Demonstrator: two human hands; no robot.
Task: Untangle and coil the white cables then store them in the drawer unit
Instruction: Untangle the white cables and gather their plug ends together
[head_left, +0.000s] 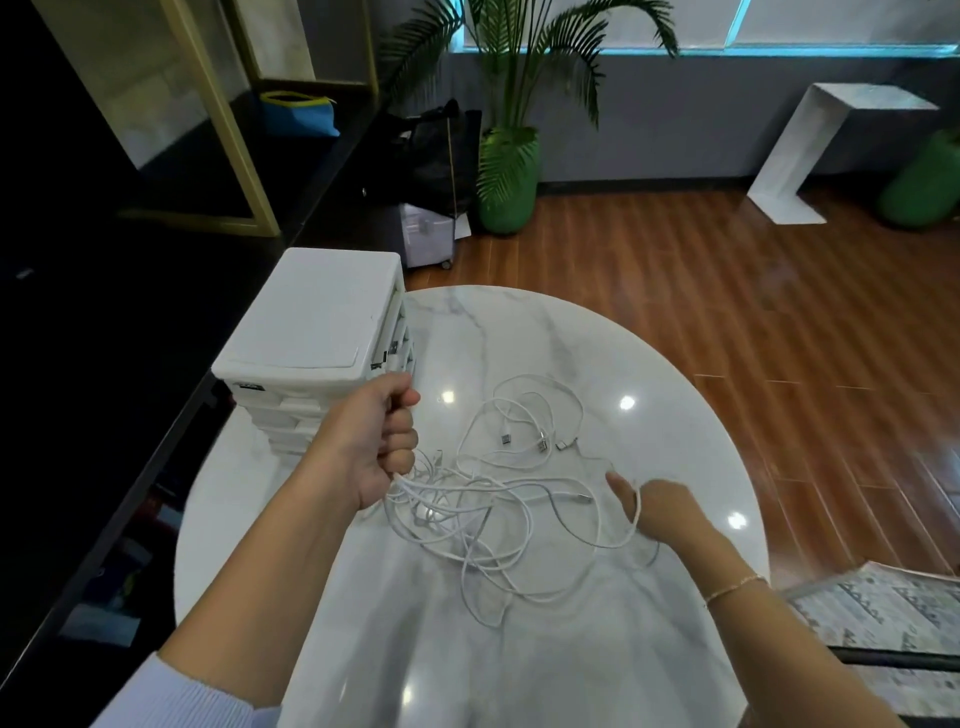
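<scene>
Left hand: your left hand (382, 441) is a fist, curled tight round a bunch of the thin white cables (483, 512), lifting them just off the table.
Right hand: your right hand (657, 506) has one strand running across the palm side; whether the fingers grip it, you cannot tell.
Cables: smooth round cords in a loose tangle between your hands, loops spreading onto the table (675, 415), metal-tipped plugs (543, 444) lying just beyond.
Table: round, glossy white marble with grey veins; bare surface far and right of the tangle.
Drawer unit: white plastic drawer unit (311, 317), boxy with rounded corners, at the table's left edge, right behind your left hand.
</scene>
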